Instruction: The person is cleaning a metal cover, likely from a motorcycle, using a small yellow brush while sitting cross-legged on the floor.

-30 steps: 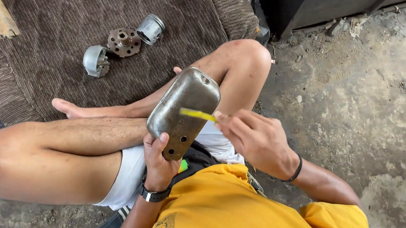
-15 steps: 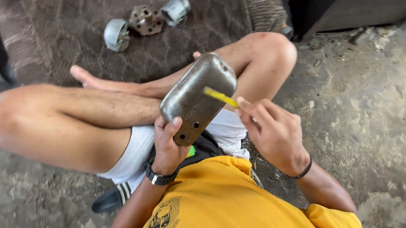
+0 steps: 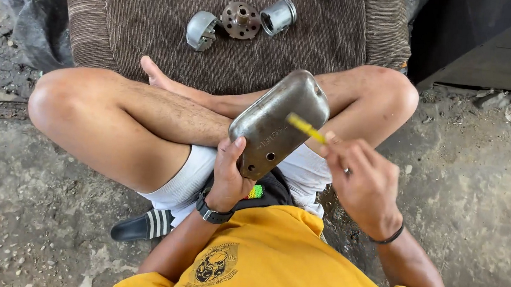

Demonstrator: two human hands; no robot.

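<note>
- The metal cover (image 3: 279,125), grey and rounded at its corners, is held over the crossed legs, in front of the yellow shirt (image 3: 272,263).
- Its long axis is seen to run from lower left to upper right; the far end points up and away from the body, towards the right knee.
- The left hand (image 3: 230,177) is closed on the cover's near lower end, thumb laid on the face beside a small hole.
- The right hand (image 3: 362,182) lies just right of the cover; its fingers are pinched on a thin yellow tool (image 3: 306,129).
- The tool's tip is laid across the cover's upper right face, pointing up-left.
- Three metal parts (image 3: 241,20) lie well apart on the brown mat (image 3: 126,29).
</note>
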